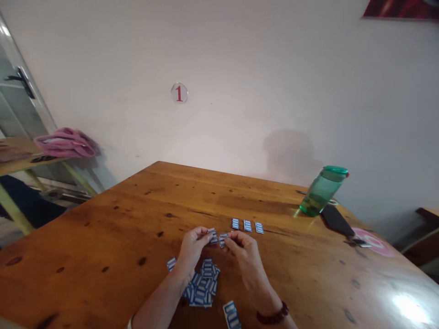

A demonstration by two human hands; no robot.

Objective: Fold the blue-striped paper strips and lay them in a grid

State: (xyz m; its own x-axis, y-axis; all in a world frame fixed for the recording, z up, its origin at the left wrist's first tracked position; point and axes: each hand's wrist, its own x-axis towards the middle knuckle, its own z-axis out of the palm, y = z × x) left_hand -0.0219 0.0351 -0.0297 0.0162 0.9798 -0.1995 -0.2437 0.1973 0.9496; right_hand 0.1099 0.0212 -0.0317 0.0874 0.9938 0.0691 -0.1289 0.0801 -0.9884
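My left hand [192, 251] pinches a small blue-and-white card [213, 236] between thumb and fingers. Close beside it, my right hand [245, 256] grips a similar card [222, 240] by its right side. A loose heap of the same small cards [202, 290] lies on the table below, partly covered by my left wrist. Just beyond my right hand, three separate stacks or cards form a short row: a left one [235, 223], a middle one [247, 225] and a right one [259, 228]. Another card [232, 315] lies near the bottom edge, under my right forearm's side.
The wooden table [137, 214] reaches to a white wall. At its right stand a green bottle [323, 191], a dark phone-like slab [336, 220], keys [356, 241] and a pink round mat [373, 242]. Pink cloth [66, 142] sits on a side table at left.
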